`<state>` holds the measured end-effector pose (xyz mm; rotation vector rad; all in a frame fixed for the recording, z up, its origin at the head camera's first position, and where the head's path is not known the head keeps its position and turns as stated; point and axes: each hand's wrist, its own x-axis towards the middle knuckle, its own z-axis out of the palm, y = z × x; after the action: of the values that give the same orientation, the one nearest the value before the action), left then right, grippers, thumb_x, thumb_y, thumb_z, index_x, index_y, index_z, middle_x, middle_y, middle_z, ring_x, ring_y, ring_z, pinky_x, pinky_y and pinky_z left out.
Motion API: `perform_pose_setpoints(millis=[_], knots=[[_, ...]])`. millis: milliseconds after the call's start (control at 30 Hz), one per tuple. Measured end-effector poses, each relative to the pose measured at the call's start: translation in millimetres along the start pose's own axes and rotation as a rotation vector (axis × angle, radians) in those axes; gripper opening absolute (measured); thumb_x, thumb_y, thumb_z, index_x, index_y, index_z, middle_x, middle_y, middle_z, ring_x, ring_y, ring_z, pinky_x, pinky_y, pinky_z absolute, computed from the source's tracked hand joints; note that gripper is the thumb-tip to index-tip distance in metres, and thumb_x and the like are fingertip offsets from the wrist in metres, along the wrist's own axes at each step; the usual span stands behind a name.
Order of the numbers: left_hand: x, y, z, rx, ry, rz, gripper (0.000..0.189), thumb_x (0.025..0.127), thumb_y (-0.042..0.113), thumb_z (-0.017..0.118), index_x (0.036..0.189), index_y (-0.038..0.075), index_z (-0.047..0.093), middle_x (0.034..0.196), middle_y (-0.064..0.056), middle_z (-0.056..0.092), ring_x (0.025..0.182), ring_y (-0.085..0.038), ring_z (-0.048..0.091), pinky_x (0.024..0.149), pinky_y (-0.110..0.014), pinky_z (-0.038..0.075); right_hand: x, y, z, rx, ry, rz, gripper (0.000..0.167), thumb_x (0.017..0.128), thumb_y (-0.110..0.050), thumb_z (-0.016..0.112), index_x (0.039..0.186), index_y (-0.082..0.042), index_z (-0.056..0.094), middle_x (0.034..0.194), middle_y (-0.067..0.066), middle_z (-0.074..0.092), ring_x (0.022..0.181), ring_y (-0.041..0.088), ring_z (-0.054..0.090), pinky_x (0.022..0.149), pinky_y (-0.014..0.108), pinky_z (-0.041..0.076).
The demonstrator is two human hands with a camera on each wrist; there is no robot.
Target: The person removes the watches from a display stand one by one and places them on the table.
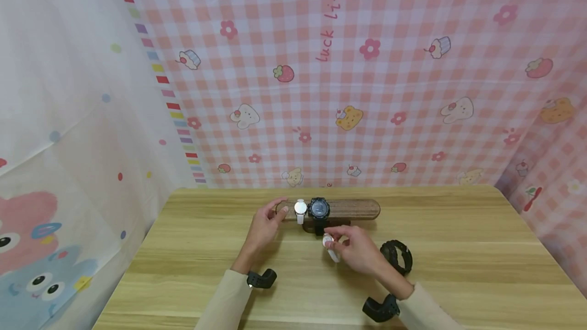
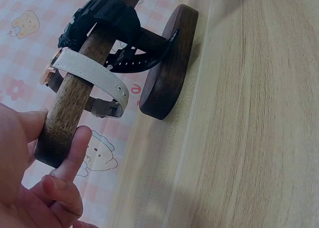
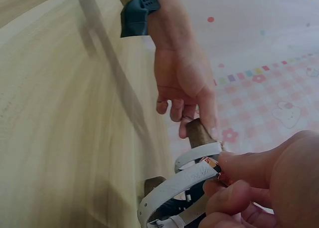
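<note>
A wooden watch stand (image 1: 353, 209) with a long rounded bar on a dark base (image 2: 169, 68) stands near the table's back edge. My left hand (image 1: 264, 225) grips the bar's left end between thumb and fingers. Around the bar near that hand is a white-strapped watch (image 1: 300, 209), its strap (image 2: 92, 70) buckled. A chunky black digital watch (image 1: 318, 209) sits right beside it, its strap end hanging down. In front of the stand, my right hand (image 1: 359, 248) pinches a second white-strapped watch (image 1: 333, 255) by its case. That watch's strap (image 3: 172, 188) forms a buckled loop.
Another black watch (image 1: 396, 257) lies on the wooden table (image 1: 183, 269), beside my right wrist. Black wrist mounts (image 1: 262, 278) are on both forearms. A pink checked cloth (image 1: 321, 90) hangs behind the table, with a pale printed cloth (image 1: 82, 116) at the left.
</note>
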<state>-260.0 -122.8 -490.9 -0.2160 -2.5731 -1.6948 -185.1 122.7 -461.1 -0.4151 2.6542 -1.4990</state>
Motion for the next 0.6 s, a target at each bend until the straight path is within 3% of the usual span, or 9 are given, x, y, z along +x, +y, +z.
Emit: perform_pose_setpoints(millis=[133,333,500,600], knots=[[-0.1,-0.2,0.2,-0.003,0.005,0.002,0.033,0.099,0.025,0.062,0.131,0.019,0.065,0.069,-0.017,0.057,0.054,-0.011,0.039,0.046,-0.022,0.031,-0.3,2,5,-0.018,-0.009,-0.011,0.032,0.088,-0.009,0.073,0.118,0.002,0.069,0.104,0.01,0.071,0.065,0.009,0.057,0.05,0.022,0.045],[0.3,-0.8,0.4,-0.008,0.005,0.008,0.033,0.099,0.024,0.062,0.131,0.018,0.065,0.068,-0.017,0.057,0.053,-0.011,0.039,0.046,-0.021,0.03,-0.5,7,9,-0.041,-0.032,-0.038,0.033,0.088,-0.009,0.073,0.118,0.004,0.069,0.09,0.004,0.066,0.062,0.008,0.053,0.049,0.021,0.042],[0.7,-1.3,0.1,0.0,0.007,0.015,0.033,0.099,0.024,0.062,0.131,0.018,0.065,0.061,-0.001,0.047,0.051,-0.01,0.037,0.045,-0.021,0.029,0.1,11,14,-0.075,-0.026,-0.087,0.031,0.088,-0.006,0.072,0.115,0.006,0.069,0.084,0.003,0.065,0.064,0.008,0.054,0.052,0.021,0.045],[0.3,-0.8,-0.2,0.005,0.008,0.02,0.033,0.099,0.024,0.062,0.131,0.017,0.064,0.061,0.002,0.044,0.052,-0.01,0.037,0.045,-0.021,0.029,0.1,12,19,-0.11,-0.009,-0.114,0.028,0.086,-0.004,0.073,0.112,0.006,0.071,0.083,0.003,0.067,0.067,0.007,0.053,0.058,0.021,0.046]])
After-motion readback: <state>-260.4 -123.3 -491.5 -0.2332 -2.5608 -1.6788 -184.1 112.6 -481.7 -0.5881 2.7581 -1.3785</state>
